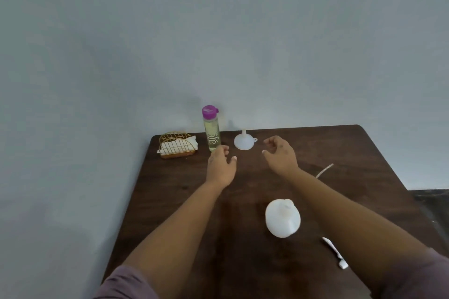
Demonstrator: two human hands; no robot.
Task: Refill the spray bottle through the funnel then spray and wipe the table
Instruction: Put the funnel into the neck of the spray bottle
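The left hand (220, 167) has its fingers loosely curled and apart, holding nothing, the tips just short of the base of the refill bottle (211, 128), which stands upright with its purple cap on at 11 o'clock on the table (184, 201). The right hand (279, 154) hangs with fingers bent and spread, empty, just at 3 o'clock of the funnel (244, 142), which sits spout-up by the far edge. The white spray bottle (283, 218) stands near the table's middle between the forearms, its sprayer head (334, 251) lying at its 4 o'clock, and a wire holder (176, 145) with napkins sits at 10 o'clock.
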